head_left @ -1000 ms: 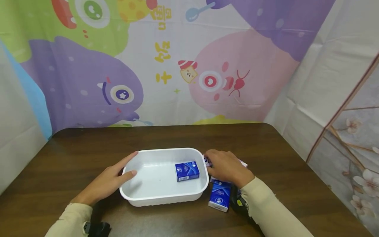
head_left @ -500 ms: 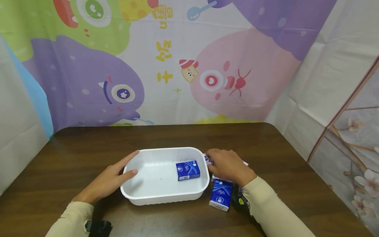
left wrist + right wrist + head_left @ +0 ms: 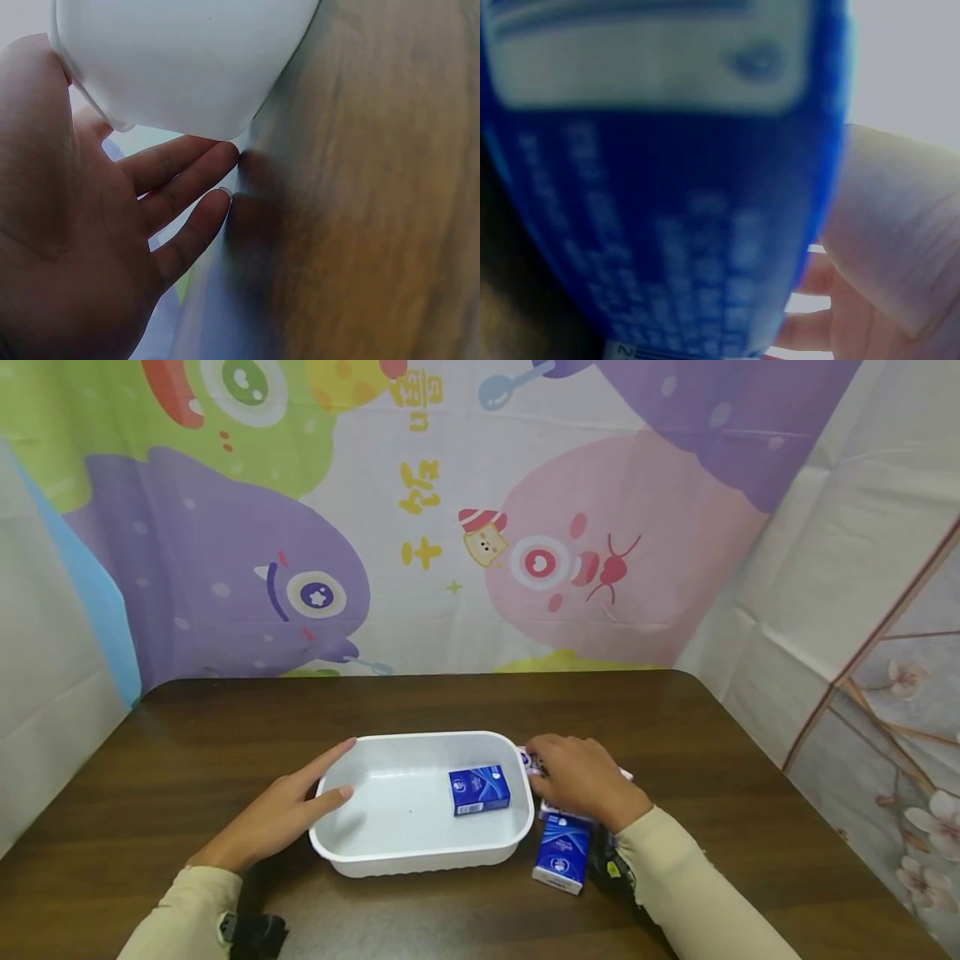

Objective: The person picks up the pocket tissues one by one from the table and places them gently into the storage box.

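A white plastic basin (image 3: 420, 860) stands on the table with a blue tissue box (image 3: 480, 791) lying in its right part. My left hand (image 3: 273, 822) holds its left end, thumb over the rim and index fingertip at the far left corner. In the left wrist view the other fingers (image 3: 180, 187) spread beneath the basin's end wall. Beside the right end, my right hand (image 3: 585, 777) curls over a white-and-purple pack (image 3: 531, 762), mostly hidden by it. Nearer the body, a second blue box (image 3: 562, 853) lies by the right wrist; a blue box (image 3: 682, 180) fills much of the right wrist view.
The dark wooden table (image 3: 420, 706) runs back to a cartoon-printed curtain (image 3: 427, 635). Pale cloth (image 3: 795, 610) hangs at the right side. A pale edge (image 3: 625, 773) shows past the right hand.
The whole head view has shifted slightly to the right and up. Both hands, the basin and the boxes keep their places relative to one another.
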Action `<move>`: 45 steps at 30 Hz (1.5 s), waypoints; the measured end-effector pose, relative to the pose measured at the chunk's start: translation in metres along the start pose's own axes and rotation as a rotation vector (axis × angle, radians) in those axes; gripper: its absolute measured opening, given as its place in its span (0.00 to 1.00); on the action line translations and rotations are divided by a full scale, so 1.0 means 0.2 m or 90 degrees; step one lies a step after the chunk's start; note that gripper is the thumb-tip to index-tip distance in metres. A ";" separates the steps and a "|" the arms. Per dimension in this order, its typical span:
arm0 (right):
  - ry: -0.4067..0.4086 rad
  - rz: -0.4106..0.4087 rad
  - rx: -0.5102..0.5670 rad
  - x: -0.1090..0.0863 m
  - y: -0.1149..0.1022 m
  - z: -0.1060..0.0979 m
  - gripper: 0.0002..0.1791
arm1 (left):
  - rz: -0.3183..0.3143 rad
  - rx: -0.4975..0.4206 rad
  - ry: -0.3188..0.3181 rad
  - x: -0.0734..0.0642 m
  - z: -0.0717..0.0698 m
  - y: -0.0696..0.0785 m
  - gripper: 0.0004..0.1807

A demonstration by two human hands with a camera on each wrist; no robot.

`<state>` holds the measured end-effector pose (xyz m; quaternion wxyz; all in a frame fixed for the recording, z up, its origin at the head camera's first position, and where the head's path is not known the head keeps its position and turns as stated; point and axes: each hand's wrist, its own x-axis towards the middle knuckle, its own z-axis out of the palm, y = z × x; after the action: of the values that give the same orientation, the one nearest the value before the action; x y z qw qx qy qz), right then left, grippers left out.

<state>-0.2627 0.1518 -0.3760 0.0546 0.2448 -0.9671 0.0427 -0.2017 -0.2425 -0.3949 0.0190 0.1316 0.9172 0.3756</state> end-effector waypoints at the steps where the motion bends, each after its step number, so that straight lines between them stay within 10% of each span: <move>1: 0.004 0.001 0.003 0.00 0.00 0.00 0.24 | 0.001 -0.001 0.000 0.00 0.00 0.00 0.37; 45: 0.064 0.105 0.051 0.02 0.04 -0.05 0.29 | 0.004 -0.002 0.000 0.00 0.00 0.00 0.37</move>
<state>-0.2692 0.1582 -0.3669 0.0895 0.1640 -0.9775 0.0980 -0.2018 -0.2416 -0.3946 0.0181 0.1343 0.9162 0.3771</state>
